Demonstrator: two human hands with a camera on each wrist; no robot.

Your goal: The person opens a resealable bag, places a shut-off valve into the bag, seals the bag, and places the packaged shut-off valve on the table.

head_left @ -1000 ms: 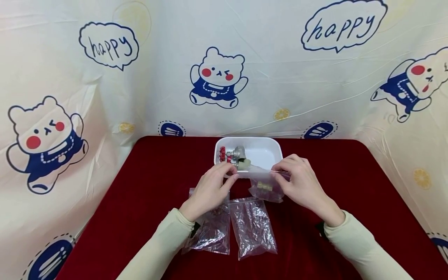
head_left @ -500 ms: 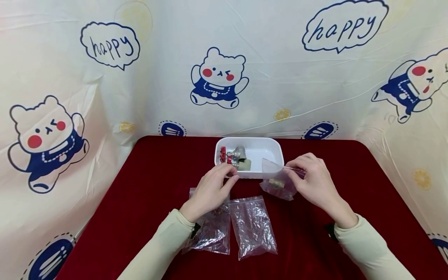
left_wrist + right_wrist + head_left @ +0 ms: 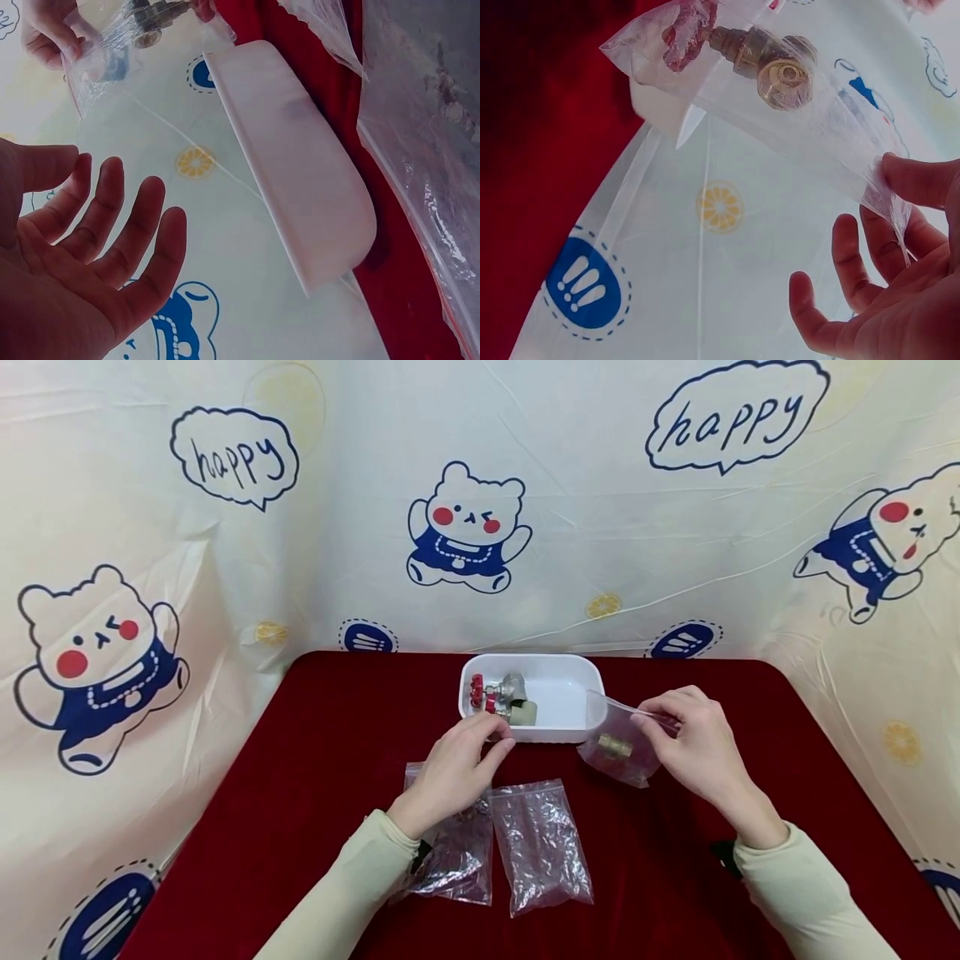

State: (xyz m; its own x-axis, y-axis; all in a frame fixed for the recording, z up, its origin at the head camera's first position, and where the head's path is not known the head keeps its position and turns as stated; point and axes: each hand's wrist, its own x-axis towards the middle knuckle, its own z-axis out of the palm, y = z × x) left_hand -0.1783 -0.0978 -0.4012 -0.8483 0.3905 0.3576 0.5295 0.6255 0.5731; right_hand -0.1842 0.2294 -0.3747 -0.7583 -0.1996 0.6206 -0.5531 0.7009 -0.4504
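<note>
My right hand (image 3: 692,739) pinches the top edge of a clear zip bag (image 3: 840,127) between thumb and index finger, beside the right end of a white tray (image 3: 540,735). Inside hangs a brass valve (image 3: 784,82) with a red handle. Its other fingers spread loosely. My left hand (image 3: 457,768) hovers in front of the tray's left part with nothing in it; in the left wrist view its fingers (image 3: 135,225) are relaxed and slightly bent. Within the tray lie a grey metal valve (image 3: 513,687) with a red handwheel and another with a pale green end (image 3: 523,713).
Two more clear zip bags lie on the dark red cloth (image 3: 337,718): a flat one (image 3: 543,852) in the middle and one (image 3: 453,860) partly under my left hand and sleeve. A printed curtain (image 3: 562,527) stands behind and beside the table.
My right hand has carried the bagged valve to the right, away from my left hand and from in front of the tray. The left hand has barely moved.
</note>
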